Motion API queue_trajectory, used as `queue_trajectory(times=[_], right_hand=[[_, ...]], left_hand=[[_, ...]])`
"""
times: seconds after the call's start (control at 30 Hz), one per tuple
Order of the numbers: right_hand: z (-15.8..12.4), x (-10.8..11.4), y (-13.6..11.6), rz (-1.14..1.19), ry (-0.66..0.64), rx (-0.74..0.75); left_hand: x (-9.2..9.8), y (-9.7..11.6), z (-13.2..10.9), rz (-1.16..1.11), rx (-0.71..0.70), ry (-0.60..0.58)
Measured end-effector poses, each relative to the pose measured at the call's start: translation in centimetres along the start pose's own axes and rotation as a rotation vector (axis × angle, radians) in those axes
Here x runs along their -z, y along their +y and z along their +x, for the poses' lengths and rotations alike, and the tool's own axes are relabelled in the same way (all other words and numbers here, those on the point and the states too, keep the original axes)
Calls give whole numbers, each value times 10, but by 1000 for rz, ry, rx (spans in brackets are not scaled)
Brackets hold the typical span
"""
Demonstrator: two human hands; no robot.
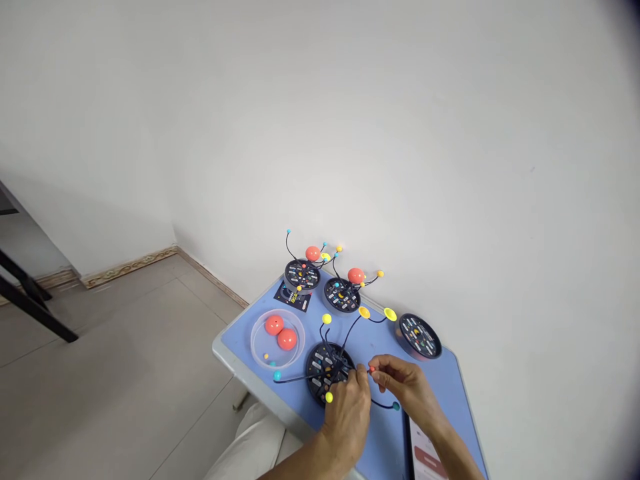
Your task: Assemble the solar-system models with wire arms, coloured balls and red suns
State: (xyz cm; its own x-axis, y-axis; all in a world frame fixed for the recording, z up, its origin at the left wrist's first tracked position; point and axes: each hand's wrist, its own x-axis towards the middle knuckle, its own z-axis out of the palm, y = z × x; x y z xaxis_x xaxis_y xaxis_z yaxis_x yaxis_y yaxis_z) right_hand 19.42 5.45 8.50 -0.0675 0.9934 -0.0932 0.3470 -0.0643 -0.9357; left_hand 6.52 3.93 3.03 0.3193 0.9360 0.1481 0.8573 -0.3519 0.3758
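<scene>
Centrally, black disc (317, 371) sprouting wires, colored beads.

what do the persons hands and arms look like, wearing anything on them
The left hand and right hand are bare: no gloves, rings or watch show, and the forearms have no sleeves. Pale cloth, likely trousers, shows below.

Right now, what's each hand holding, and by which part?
The right hand pinches a small red bead by its sides. The left hand is at the centre of the black round base, but its hold there is hidden.
</scene>
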Motion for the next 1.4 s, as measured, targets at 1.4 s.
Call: queue_trajectory(times=[1.4], right_hand=[[-3,-6,-10,-671,-62,347]], left_hand=[[11,-1,2,23,-10,-104]])
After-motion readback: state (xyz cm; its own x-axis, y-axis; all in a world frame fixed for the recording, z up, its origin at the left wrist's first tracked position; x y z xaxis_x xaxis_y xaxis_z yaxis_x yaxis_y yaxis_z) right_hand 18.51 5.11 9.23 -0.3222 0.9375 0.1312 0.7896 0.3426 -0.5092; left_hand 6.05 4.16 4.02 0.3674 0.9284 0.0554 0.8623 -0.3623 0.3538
